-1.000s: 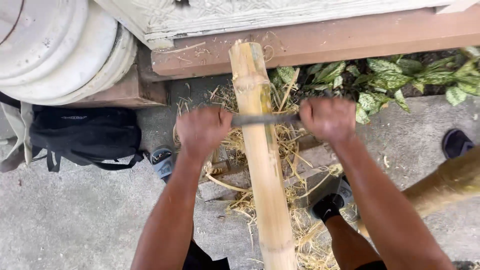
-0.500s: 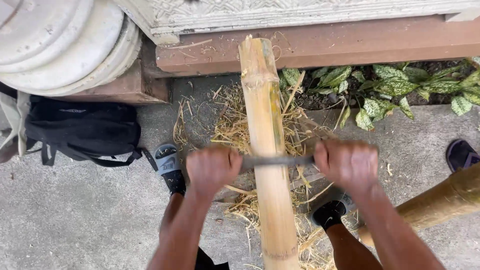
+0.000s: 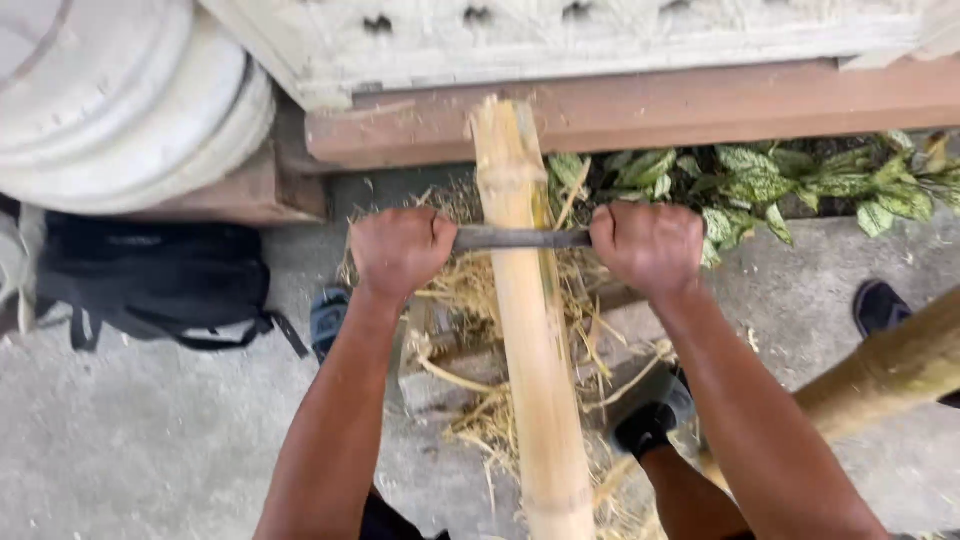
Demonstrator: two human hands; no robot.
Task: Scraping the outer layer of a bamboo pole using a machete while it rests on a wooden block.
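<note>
Both hands are clenched into fists on the 2 ends of a dark metal blade (image 3: pixel 520 238): left hand (image 3: pixel 402 250) on one end, right hand (image 3: pixel 648 246) on the other. Between them the blade lies across a pale bamboo pole (image 3: pixel 528 340). Straw-like shavings (image 3: pixel 470 290) lie below the hands; a black backpack (image 3: pixel 150 282) sits well left of the left hand.

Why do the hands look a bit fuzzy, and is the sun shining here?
In the head view, the left hand and right hand are slightly smeared by motion blur, and so is the blade across the bamboo pole; the light is soft and even, with no hard shadows or glare; the black bag and leaves look a little soft too.
</note>
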